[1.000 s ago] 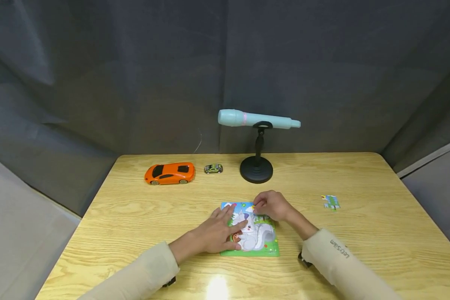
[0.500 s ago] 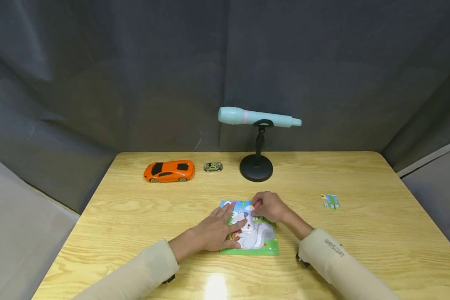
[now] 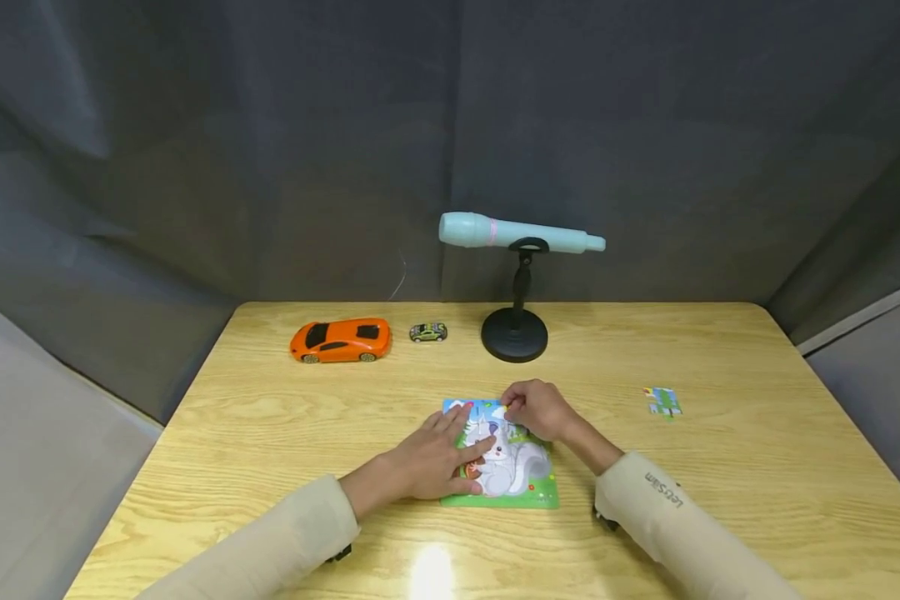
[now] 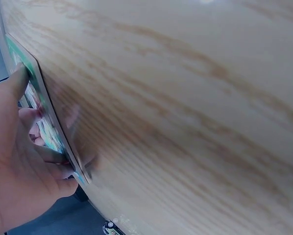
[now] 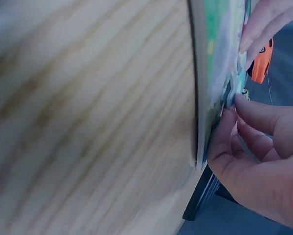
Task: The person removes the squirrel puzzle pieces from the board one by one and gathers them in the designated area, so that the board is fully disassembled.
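- Centrally in the head view, we see the puzzle board (image 3: 508, 467) lying flat on the surface (image 3: 720, 467), near its front edge.
- Our left hand (image 3: 431, 462) rests on the board's left part with fingers straight and spread, pressing it down and gripping nothing.
- Our right hand (image 3: 537, 408) sits at the board's far right corner, fingers curled and tips bunched; they seem to pinch a puzzle piece, though the piece itself is hidden under them.
- A loose puzzle piece (image 3: 663, 402) lies well apart to the right; an orange toy car (image 3: 340, 340), a small green car (image 3: 428, 332) and a microphone on its stand (image 3: 515, 333) stand at the back.
- From the left wrist view, the left hand (image 4: 19, 166) lies flat over the board's edge (image 4: 43, 112).
- From the right wrist view, the fingertips (image 5: 234, 105) of the right hand (image 5: 264, 161) touch the board's picture side (image 5: 217, 63) at its corner.
- To do this well, we judge that we should hold the board steady with the flat hand, line up the tabs, then press straight down rather than slide.
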A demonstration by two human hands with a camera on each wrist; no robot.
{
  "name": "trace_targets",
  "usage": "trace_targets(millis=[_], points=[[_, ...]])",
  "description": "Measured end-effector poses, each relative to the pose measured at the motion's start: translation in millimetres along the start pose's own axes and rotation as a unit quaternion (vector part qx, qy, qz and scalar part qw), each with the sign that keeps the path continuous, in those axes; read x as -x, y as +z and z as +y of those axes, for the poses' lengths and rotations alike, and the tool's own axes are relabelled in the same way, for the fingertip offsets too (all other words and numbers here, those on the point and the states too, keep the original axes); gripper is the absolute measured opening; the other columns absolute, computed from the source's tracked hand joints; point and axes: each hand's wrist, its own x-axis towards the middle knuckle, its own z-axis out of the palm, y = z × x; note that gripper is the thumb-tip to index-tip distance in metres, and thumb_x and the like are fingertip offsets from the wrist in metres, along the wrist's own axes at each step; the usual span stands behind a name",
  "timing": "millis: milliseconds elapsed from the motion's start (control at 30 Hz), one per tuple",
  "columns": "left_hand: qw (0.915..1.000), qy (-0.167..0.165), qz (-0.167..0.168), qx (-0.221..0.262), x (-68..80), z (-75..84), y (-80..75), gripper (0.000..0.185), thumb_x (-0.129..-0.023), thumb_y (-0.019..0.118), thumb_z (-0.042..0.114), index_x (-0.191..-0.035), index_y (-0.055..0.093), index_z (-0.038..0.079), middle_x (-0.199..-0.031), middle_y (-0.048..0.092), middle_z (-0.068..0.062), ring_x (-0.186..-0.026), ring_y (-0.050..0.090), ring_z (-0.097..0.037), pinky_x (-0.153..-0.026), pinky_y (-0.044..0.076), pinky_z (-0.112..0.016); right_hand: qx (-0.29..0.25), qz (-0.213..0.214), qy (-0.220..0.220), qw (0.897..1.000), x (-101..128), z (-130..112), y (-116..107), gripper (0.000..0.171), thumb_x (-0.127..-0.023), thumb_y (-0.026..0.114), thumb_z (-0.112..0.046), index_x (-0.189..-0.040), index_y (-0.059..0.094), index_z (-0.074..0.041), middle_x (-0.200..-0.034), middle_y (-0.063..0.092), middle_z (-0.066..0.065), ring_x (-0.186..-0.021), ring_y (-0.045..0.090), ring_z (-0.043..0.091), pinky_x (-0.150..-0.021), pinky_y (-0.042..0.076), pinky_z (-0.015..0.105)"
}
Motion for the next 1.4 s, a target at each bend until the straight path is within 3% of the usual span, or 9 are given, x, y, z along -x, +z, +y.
trace_targets(millis=[133,367,733,1167,1400], points=[[1.0,-0.002,-0.001,0.0,-0.3,0.9,-0.6,0.068,-0.092,0.036,0.065,-0.151,0.02,0.036,-0.158,0.011,-0.022,-0.147,0.014,-0.034,-0.117,0.022,-0.047,0.008,0.011,-0.007,1.0,-0.3,0.9,-0.2,0.007,-0.086,0.064,-0.006,-0.091,0.068,-0.006,-0.077,0.063,0.002,-0.066,0.052,0.009,-0.062,0.044,0.022],[1.0,-0.005,-0.004,-0.003,-0.4,1.1,-1.4,0.067,-0.092,0.036,0.065,-0.151,0.02,0.037,-0.158,0.011,-0.022,-0.147,0.013,-0.034,-0.118,0.021,-0.047,-0.06,-0.014,-0.02,0.998,0.9,3.0,-6.1,0.005,-0.086,0.061,0.0,-0.09,0.063,-0.003,-0.074,0.061,0.005,-0.059,0.05,0.009,-0.051,0.042,0.02],[1.0,0.005,0.002,0.001,0.5,1.3,-0.1,0.067,-0.093,0.034,0.065,-0.151,0.019,0.035,-0.158,0.011,-0.023,-0.147,0.013,-0.035,-0.117,0.021,-0.049,-0.089,-0.014,-0.034,0.995,10.9,18.2,-34.4,0.008,-0.088,0.058,0.003,-0.096,0.061,0.002,-0.08,0.063,0.012,-0.067,0.054,0.016,-0.056,0.042,0.021],[0.9998,0.015,0.012,0.006,1.8,-0.9,2.6,0.068,-0.094,0.032,0.064,-0.152,0.016,0.033,-0.157,0.009,-0.024,-0.147,0.012,-0.036,-0.117,0.021,-0.049,-0.074,-0.001,-0.006,0.997,27.1,60.7,-73.4,0.013,-0.092,0.056,-0.004,-0.103,0.059,0.004,-0.076,0.059,0.009,-0.058,0.041,0.009,-0.052,0.036,0.022],[0.9998,0.013,0.008,0.011,1.9,-0.9,2.3,0.068,-0.093,0.033,0.064,-0.152,0.017,0.033,-0.158,0.009,-0.024,-0.147,0.013,-0.036,-0.117,0.022,-0.049,-0.06,-0.001,0.012,0.998,35.9,82.2,-89.0,0.015,-0.093,0.055,-0.005,-0.104,0.059,0.004,-0.085,0.061,0.012,-0.067,0.048,0.014,-0.055,0.04,0.023]])
